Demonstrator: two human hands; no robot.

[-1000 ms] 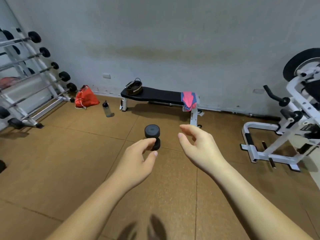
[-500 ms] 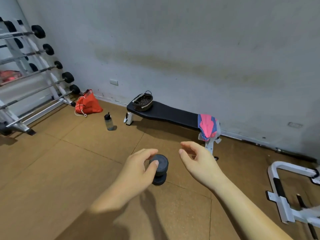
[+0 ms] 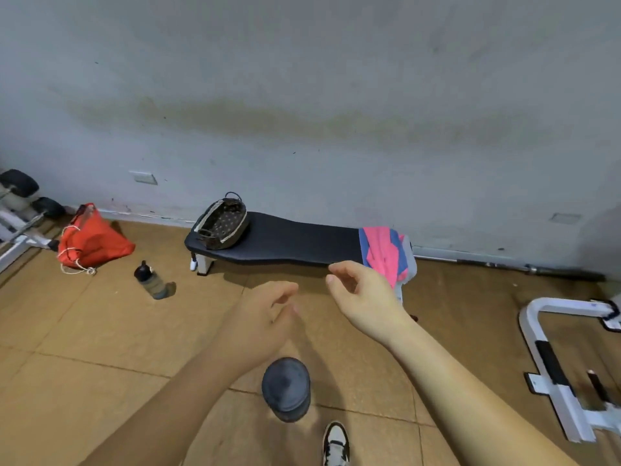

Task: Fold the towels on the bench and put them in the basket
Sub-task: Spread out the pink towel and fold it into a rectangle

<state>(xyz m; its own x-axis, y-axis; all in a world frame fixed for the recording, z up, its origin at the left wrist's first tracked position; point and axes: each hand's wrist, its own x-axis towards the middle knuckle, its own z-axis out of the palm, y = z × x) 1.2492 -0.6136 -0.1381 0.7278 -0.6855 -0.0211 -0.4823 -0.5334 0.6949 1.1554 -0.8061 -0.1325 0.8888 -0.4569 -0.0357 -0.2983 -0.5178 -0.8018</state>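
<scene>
Head view, left grip [image 3: 265,319], right grip [image 3: 366,297] outstretched

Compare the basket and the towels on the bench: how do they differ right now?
The basket sits at the left end of the bench; the towels hang over its right end. The basket is dark brown with a pale rim, the towels pink and blue. The basket looks empty; the towels lie unfolded. Both rest on the same black bench.
</scene>
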